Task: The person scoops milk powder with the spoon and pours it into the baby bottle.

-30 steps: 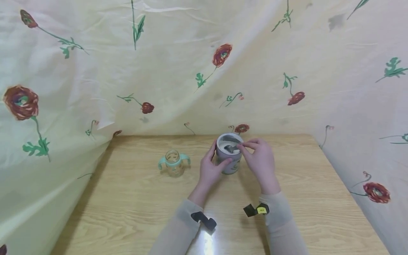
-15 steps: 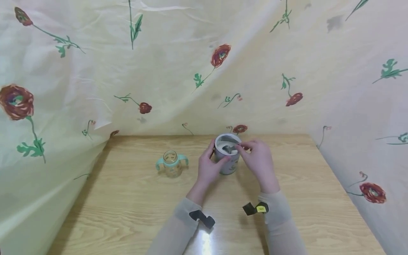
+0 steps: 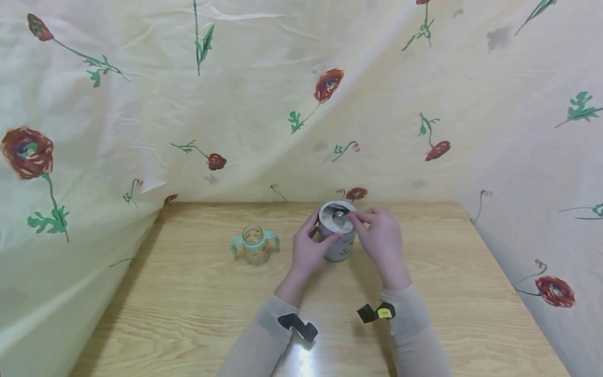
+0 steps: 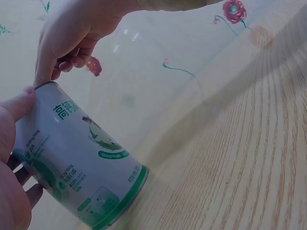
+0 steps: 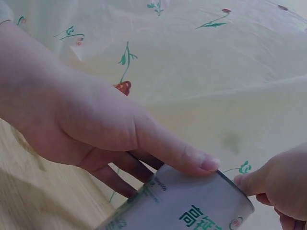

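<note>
1 L hand (image 3: 306, 252) gripping 1 can (image 3: 342, 246), R hand (image 3: 383, 242) pinching 1 spoon (image 3: 339, 214), 1 2-handled bottle (image 3: 255, 247) to L

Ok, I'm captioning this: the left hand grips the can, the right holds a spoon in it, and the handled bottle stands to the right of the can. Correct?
Not quite: the handled bottle stands to the left of the can, as the head view shows. The rest holds.
</note>
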{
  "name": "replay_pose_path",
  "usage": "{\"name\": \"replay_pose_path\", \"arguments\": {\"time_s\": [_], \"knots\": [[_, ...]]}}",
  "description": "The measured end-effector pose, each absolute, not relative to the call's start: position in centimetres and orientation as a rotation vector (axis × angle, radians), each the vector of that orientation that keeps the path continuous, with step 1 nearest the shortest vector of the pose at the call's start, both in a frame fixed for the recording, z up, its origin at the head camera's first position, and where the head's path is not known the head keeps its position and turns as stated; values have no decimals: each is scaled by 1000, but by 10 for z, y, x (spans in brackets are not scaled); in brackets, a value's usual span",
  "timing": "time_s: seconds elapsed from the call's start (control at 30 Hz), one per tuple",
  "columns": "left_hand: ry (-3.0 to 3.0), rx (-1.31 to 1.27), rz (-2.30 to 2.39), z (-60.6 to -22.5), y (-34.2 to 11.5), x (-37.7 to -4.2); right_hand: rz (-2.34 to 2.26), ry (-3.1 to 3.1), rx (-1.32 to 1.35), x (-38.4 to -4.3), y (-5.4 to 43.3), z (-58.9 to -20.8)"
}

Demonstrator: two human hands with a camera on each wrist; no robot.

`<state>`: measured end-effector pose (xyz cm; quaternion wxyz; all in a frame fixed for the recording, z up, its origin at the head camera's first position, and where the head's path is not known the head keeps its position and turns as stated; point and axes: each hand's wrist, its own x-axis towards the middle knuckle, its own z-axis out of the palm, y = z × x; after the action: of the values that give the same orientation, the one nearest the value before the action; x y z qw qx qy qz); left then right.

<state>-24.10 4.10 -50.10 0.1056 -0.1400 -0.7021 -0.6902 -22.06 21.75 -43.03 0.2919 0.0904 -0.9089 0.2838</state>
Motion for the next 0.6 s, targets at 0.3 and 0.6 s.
{"name": "replay_pose_path", "arguments": {"time_s": [0.3,0.6], "knots": [[-2083,-404,-2012,-504,42,-240,728,-2410,272,-218,206,-435],[-2076,-403,-2001,-504,41,-241,693,-2392,273,-220,202,-434]]}}
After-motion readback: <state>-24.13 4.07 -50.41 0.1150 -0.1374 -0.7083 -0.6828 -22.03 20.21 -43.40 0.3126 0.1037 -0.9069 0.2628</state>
